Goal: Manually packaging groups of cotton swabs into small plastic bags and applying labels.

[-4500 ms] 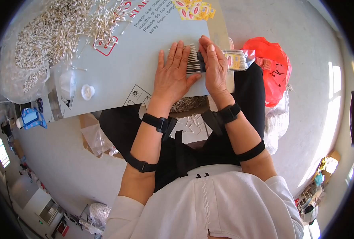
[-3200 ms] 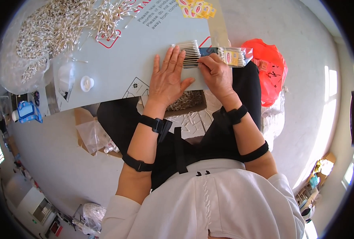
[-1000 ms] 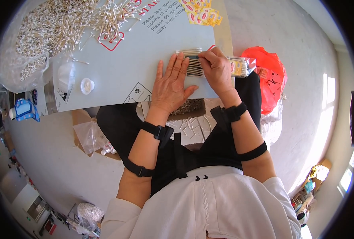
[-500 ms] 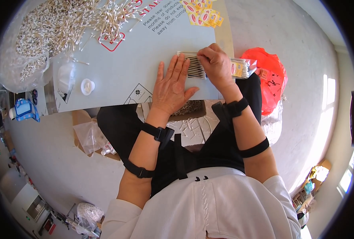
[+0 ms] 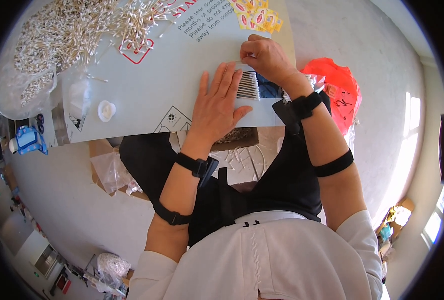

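Observation:
My left hand (image 5: 217, 102) lies flat on the grey tabletop, fingers extended and thumb apart. Its fingers cover the left part of a neat row of cotton swabs (image 5: 248, 86), lined up side by side. Just beyond the row's far end, my right hand (image 5: 265, 56) is closed in a pinch. A thin pale edge or stick shows by its fingertips, too small to make out. Right of the row is a dark blue patch (image 5: 269, 89) on the table. A clear packet (image 5: 316, 80) at the table's right edge is partly hidden by my right forearm.
A large heap of loose cotton swabs (image 5: 64, 42) spreads over the far left. Yellow-and-white labels (image 5: 259, 16) lie at the far right of the table (image 5: 147, 95). A small white round container (image 5: 106, 111) stands left. A red plastic bag (image 5: 339, 95) hangs beyond the right edge.
My right hand has moved away from the middle of the swab row to its far end, its forearm now covering much of the packet. My left hand stays flat on the row.

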The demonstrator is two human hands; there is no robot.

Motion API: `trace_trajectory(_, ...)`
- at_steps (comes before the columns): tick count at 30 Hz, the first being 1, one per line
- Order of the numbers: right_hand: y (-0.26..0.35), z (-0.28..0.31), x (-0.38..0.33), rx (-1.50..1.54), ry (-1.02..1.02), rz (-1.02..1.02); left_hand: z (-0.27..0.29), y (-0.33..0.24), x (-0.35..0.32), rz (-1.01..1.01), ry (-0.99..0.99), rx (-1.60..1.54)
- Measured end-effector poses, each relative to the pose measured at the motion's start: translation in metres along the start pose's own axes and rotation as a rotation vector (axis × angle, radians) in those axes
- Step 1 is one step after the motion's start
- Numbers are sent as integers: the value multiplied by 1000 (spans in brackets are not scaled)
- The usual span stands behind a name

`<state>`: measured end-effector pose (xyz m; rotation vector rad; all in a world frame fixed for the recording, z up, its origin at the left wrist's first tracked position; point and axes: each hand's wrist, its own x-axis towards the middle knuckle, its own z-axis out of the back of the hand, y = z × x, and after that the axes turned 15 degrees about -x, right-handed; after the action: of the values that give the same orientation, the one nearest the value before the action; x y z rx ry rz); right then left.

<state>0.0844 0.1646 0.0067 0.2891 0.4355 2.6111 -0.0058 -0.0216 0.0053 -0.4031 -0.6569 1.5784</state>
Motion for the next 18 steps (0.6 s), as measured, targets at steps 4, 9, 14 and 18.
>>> trace_trajectory(4,-2,-2,2,-18,-14,9,-2,1,3,-17,20,58)
trace_trajectory(9,-4,-2,16,-57,-46,-1,-6,0,3,-38,2,72)
trace_trajectory(14,25,-3,-15,354,-565,-270,-7,2,6,-7,-82,-62)
trace_trajectory(18,49,-26,-70,736,-595,-521,-22,3,21,33,-469,-573)
